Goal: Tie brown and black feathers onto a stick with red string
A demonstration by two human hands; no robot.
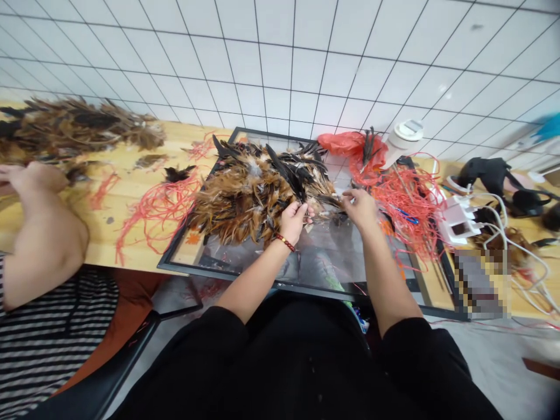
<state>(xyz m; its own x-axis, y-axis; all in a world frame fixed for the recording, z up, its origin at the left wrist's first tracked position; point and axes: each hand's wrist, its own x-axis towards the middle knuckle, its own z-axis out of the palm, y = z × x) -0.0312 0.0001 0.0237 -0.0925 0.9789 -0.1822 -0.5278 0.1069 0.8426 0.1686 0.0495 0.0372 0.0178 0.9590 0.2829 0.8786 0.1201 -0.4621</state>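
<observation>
My left hand (296, 223), with a red bead bracelet (286, 242) at the wrist, pinches a small bunch of long black feathers (289, 172) by the quill ends. They fan up and away from the fingers. Just to the right, my right hand (362, 209) has thumb and fingertips closed at the edge of brown feathers; what lies between them is too small to make out. A large heap of brown and black feathers (245, 201) spreads left of and behind both hands. It rests on a black-framed clear panel (245, 273).
Red plastic string (406, 192) lies tangled at right, with more string (161, 210) at left. A red bag (345, 143), a white cylinder (405, 137) and a white charger block (457, 219) stand around the panel. A co-worker's arm (44, 221) is at left, near another feather pile (87, 125).
</observation>
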